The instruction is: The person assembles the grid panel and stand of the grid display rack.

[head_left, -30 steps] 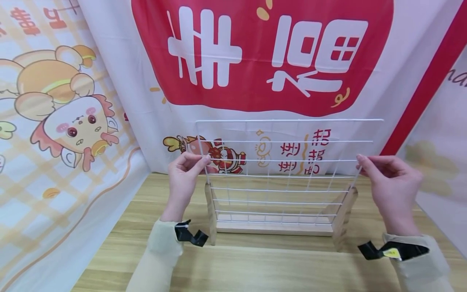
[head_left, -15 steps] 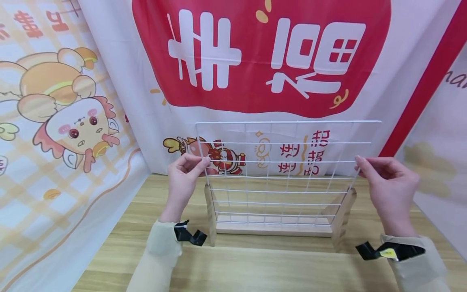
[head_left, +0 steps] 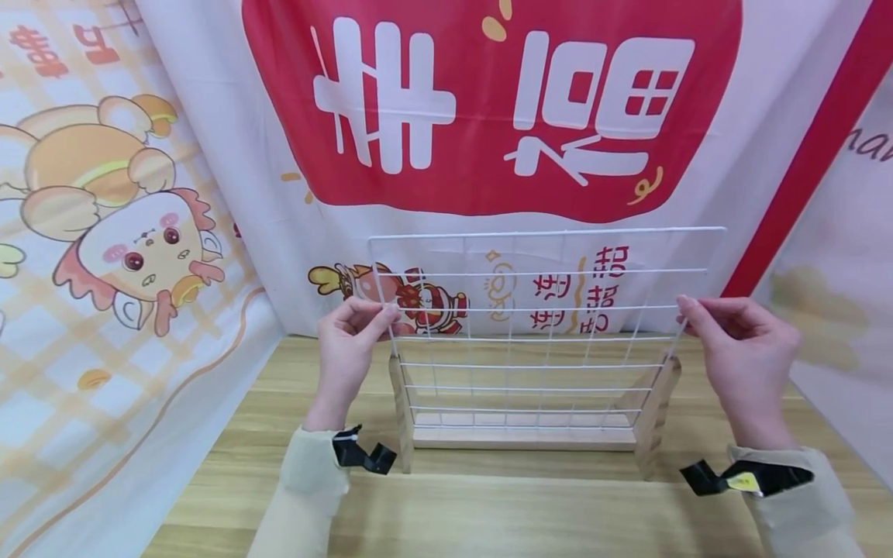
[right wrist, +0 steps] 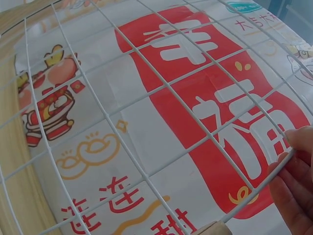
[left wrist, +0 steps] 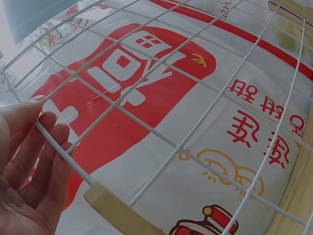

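A white wire grid panel (head_left: 551, 309) stands upright between two wooden side supports, the left support (head_left: 401, 415) and the right support (head_left: 657, 418). A flat wooden base (head_left: 523, 440) joins them low down. My left hand (head_left: 352, 341) pinches the panel's left edge wire between thumb and fingers, above the left support. On the opposite edge, my right hand (head_left: 746, 341) pinches the wire in the same way. In the left wrist view the edge wire runs into the end of a wooden support (left wrist: 117, 210); the right wrist view shows a wooden end (right wrist: 217, 229) at the wire too.
The rack stands on a wood-grain table (head_left: 488, 515). Behind it hangs a white cloth with a large red print (head_left: 481, 139). A patterned cloth (head_left: 125, 256) hangs at the left, another pale cloth (head_left: 844, 310) at the right. Black straps circle both wrists.
The view shifts slightly. Both hands keep their pinch on the side wires, and the grid panel stays in nearly the same place between the supports.
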Demonstrator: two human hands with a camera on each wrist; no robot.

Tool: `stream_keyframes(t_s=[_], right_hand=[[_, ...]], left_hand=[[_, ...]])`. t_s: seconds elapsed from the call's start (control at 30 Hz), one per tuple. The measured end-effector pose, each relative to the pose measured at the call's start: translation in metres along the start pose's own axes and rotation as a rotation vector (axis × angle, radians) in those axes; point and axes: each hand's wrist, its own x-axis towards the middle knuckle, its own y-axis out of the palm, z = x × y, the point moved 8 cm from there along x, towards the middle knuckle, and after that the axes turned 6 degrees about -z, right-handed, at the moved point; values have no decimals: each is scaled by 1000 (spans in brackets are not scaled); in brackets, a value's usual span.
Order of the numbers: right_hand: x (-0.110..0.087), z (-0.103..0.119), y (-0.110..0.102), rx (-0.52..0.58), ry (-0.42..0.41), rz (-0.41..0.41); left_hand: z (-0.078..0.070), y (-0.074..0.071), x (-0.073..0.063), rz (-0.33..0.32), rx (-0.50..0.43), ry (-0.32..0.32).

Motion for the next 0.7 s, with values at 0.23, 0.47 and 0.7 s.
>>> stream_keyframes(t_s=[0.23, 0.47, 0.7], right_hand=[[-2, 4, 0, 3, -6, -2], [-1, -3, 2, 8, -21, 58], [2, -29, -7, -57, -78, 251]], left_hand=[[-3, -1, -2, -2, 6, 11], [-3, -8, -1, 48, 109, -3], [20, -41, -7, 146, 388, -37]])
